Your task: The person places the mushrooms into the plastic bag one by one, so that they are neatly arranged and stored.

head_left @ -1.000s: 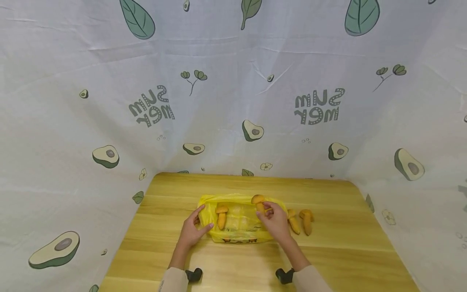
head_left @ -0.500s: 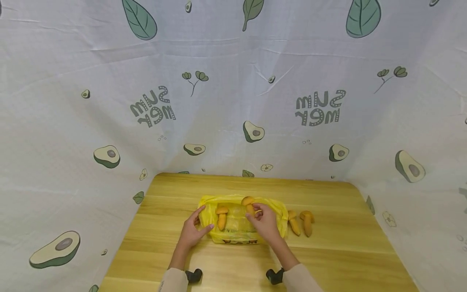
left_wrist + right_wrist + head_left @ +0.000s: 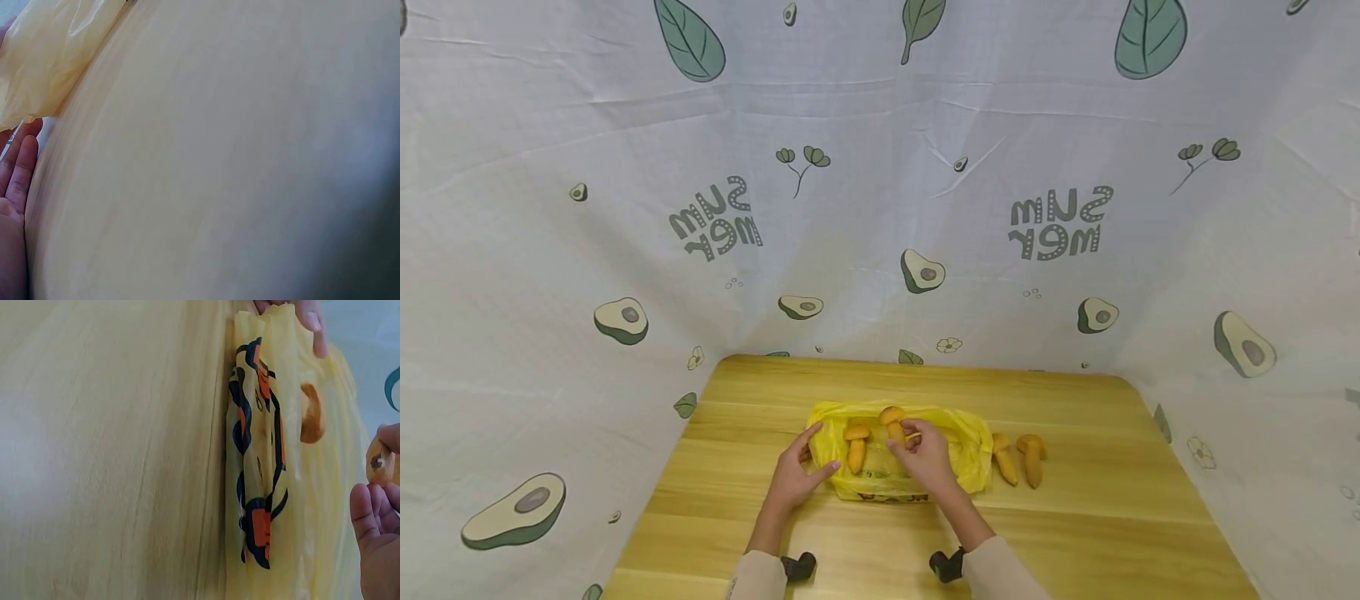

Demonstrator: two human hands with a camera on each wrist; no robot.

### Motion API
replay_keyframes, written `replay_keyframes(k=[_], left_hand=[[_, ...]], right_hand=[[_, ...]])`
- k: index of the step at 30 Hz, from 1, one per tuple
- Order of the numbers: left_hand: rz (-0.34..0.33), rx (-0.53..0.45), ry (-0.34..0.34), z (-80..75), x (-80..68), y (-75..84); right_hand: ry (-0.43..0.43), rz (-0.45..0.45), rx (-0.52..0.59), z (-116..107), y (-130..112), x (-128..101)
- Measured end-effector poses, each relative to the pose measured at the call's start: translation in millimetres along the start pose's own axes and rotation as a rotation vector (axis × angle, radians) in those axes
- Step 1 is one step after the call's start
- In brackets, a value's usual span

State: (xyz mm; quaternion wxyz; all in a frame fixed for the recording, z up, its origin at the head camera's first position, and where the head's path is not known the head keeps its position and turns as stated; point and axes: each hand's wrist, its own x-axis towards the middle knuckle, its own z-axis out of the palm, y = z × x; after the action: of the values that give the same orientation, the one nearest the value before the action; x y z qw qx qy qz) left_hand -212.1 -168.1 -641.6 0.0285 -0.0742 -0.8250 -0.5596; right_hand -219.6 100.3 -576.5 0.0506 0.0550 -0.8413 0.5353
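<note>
A yellow plastic bag lies on the table with its mouth spread upward. My left hand rests at the bag's left end, thumb and fingers spread wide against the plastic. Over the bag's mouth, my right hand pinches an orange-brown mushroom by its stem, cap pointing away. The stem's cut end shows between thumb and fingertips in the right wrist view. Inside the bag, toward its left, lies another mushroom. The left wrist view catches only part of the left hand's fingers beside the bag.
Right of the bag, one mushroom lies close to its edge, with another mushroom beside it. The wooden table is enclosed by a hanging cloth printed with avocados and leaves.
My right hand has moved left over the bag, carrying the mushroom from its right side toward the middle. The left hand stays where it was.
</note>
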Motion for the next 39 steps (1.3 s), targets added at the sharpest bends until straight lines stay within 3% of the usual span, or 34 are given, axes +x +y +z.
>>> replay_keyframes(k=[16, 26, 35, 39], left_hand=[[0.006, 0.01, -0.001, 0.6, 1.2, -1.8], [0.006, 0.002, 0.003, 1.5, 2.6, -2.7], [0.003, -0.005, 0.005, 1.4, 1.2, -2.6], [0.005, -0.007, 0.007, 1.4, 1.1, -2.5]], right_hand=[[-0.049, 0.02, 0.0, 21.8, 1.9, 3.1], [-0.018, 0.067, -0.088, 35.9, 2.2, 2.7], [0.066, 0.106, -0.107, 38.2, 6.1, 0.9], [0.054, 0.125, -0.129, 38.1, 8.6, 1.0]])
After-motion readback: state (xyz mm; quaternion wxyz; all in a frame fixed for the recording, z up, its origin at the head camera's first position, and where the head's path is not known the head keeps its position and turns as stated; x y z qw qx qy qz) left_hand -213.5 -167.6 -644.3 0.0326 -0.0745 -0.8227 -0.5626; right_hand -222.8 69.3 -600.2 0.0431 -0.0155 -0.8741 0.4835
